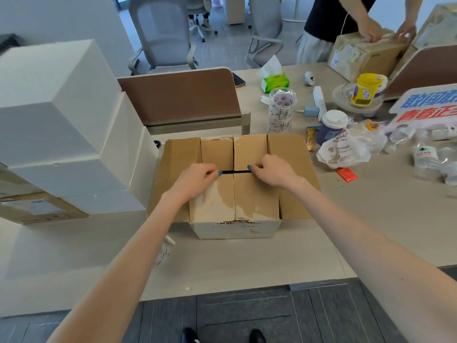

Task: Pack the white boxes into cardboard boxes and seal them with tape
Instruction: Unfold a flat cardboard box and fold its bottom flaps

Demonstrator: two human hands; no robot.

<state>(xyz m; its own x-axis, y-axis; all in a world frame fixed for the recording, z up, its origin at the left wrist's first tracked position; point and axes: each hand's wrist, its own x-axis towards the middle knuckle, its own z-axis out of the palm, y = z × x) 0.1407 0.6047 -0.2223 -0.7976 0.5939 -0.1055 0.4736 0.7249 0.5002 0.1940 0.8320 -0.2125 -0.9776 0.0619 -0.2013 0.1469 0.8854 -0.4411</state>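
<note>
A worn cardboard box (249, 201) stands on the table in front of me, its top flaps folded nearly flat with a dark slit between the near and far flaps. My left hand (197, 178) and my right hand (272, 170) lie on top of it, fingers curled at the slit, fingertips hooked on the flap edges. A stack of white boxes (57, 125) rises at the left, close beside the cardboard box. A stack of clear tape rolls (282, 110) stands behind the box to the right.
A brown desk divider (180, 95) stands behind the box. Right of it lie a tissue pack (274, 81), a lidded cup (332, 126), plastic bags (343, 151), bottles (424, 157) and a yellow tub (368, 89). Another person handles a cardboard box (366, 54) at the far right.
</note>
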